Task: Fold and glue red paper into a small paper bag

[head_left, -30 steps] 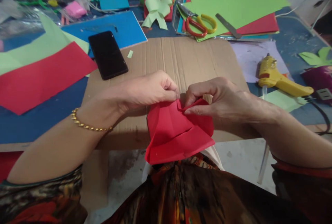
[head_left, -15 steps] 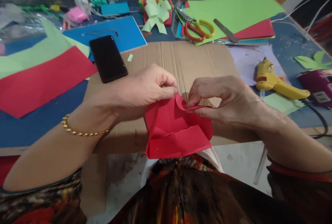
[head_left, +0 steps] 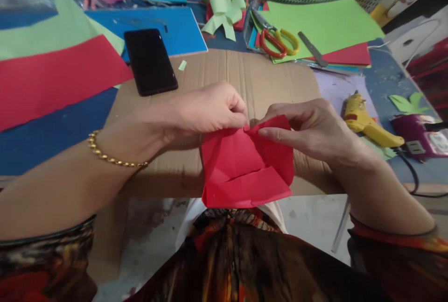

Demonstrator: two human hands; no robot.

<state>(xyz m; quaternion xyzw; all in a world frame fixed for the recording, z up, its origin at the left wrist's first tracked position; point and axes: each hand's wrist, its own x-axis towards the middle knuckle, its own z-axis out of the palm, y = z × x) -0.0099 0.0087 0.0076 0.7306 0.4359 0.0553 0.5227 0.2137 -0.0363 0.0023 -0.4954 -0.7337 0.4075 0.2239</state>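
Note:
A folded piece of red paper [head_left: 241, 164] hangs between both hands at the front edge of the cardboard, its lower part folded up in a flap. My left hand [head_left: 217, 108] pinches its top edge near the middle. On the right, my right hand [head_left: 301, 127] grips the top right part between thumb and fingers, with the thumb on the near side. The fingertips of the two hands are close together. Beneath them lies the brown cardboard [head_left: 224, 73].
A black phone [head_left: 150, 61] lies left on the cardboard, beside red paper [head_left: 59, 78]. Scissors [head_left: 278, 43] and a metal blade [head_left: 312, 49] rest on green paper [head_left: 325, 22]. At right are a yellow glue gun [head_left: 371, 122] and a purple device [head_left: 418, 136].
The view has shifted a little. The red paper's top right part now stands up, where it was folded flat toward me, and my right thumb has moved onto its near face.

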